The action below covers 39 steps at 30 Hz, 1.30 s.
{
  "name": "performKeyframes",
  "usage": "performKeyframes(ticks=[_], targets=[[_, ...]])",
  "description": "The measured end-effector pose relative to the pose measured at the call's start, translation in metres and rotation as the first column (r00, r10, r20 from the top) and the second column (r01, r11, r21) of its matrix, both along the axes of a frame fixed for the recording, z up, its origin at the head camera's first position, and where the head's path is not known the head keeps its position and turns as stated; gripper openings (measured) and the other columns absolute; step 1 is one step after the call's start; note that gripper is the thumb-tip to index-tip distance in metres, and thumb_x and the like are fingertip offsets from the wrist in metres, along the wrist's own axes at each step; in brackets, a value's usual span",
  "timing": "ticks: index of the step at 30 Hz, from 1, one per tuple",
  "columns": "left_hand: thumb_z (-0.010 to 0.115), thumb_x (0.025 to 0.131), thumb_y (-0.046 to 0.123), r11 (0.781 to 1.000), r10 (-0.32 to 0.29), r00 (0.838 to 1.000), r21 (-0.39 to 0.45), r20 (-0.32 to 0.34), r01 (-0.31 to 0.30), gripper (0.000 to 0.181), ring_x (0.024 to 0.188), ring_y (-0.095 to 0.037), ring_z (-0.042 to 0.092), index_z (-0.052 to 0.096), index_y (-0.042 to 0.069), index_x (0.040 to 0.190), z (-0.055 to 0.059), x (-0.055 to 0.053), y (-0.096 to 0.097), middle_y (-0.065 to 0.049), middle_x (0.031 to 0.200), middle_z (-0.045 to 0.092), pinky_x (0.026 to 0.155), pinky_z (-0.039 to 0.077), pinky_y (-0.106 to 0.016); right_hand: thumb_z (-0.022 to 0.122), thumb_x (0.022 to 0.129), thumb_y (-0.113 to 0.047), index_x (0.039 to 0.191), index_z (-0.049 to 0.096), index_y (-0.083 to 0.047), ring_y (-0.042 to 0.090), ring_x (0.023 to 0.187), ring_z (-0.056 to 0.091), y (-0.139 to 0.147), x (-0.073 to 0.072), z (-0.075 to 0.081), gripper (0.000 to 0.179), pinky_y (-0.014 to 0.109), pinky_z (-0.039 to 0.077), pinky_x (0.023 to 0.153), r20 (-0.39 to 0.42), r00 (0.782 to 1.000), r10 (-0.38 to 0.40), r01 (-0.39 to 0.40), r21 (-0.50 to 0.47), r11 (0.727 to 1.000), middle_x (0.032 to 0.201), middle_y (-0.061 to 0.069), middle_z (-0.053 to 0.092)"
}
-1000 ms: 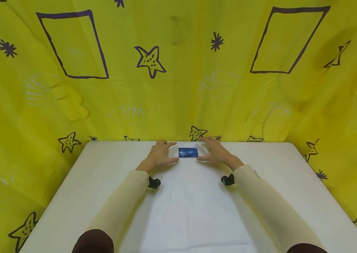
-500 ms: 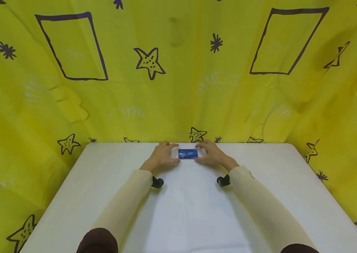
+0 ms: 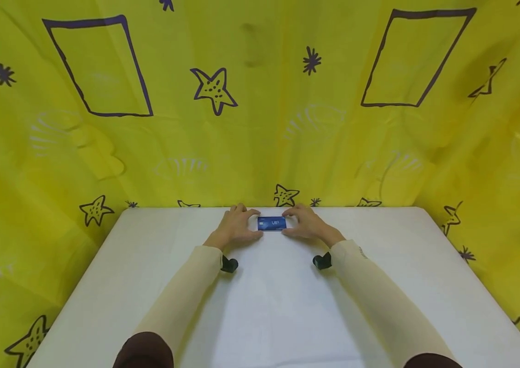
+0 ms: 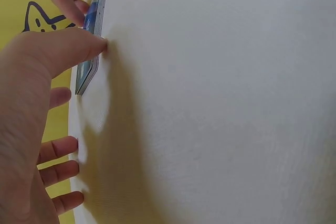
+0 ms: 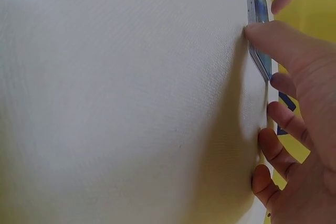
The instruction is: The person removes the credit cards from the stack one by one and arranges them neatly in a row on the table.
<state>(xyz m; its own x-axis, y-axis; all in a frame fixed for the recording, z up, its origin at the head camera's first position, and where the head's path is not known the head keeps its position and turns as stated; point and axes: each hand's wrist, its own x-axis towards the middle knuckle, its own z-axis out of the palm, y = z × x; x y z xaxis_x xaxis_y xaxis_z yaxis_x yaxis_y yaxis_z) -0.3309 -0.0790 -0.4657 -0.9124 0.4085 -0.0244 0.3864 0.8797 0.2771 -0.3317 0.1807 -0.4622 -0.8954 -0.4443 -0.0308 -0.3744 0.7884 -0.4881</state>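
A small stack of blue cards (image 3: 271,223) lies flat near the table's far edge, the top one printed "VIP". Several thin layers show along the side of the cards (image 4: 87,74) in the left wrist view. My left hand (image 3: 236,225) holds the left end between thumb and index finger, thumb on the near long edge. At the right end, my right hand (image 3: 307,223) grips the stack the same way, its thumb (image 5: 270,35) against the near edge. The other fingers of both hands are bent and spread near the tabletop. Each index fingertip is partly hidden.
The white table (image 3: 269,306) ends just behind the cards, against a yellow curtain (image 3: 260,128) with starfish drawings. More curtain hangs along both sides. Dark wrist devices (image 3: 229,264) stick out below the light sleeves (image 3: 179,296).
Both hands have closed in on the stack, the right hand coming leftward, and the finger gaps have narrowed onto its edges. The cards stay at nearly the same spot on the table.
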Motion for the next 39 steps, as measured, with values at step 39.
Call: performKeyframes(ticks=[39], targets=[[0.07, 0.092, 0.052, 1.0, -0.011, 1.0, 0.018, -0.01, 0.012, 0.05, 0.113, -0.029, 0.044, 0.065, 0.031, 0.137, 0.0022, -0.0013, 0.0014, -0.011, 0.122, 0.05, 0.1, 0.04, -0.048, 0.077, 0.092, -0.035, 0.134, 0.067, -0.017, 0.037, 0.125, 0.049, 0.0001, -0.0026, -0.0056, 0.047, 0.058, 0.041, 0.107, 0.022, 0.999, -0.048, 0.048, -0.008, 0.999, 0.138, 0.019, 0.052]])
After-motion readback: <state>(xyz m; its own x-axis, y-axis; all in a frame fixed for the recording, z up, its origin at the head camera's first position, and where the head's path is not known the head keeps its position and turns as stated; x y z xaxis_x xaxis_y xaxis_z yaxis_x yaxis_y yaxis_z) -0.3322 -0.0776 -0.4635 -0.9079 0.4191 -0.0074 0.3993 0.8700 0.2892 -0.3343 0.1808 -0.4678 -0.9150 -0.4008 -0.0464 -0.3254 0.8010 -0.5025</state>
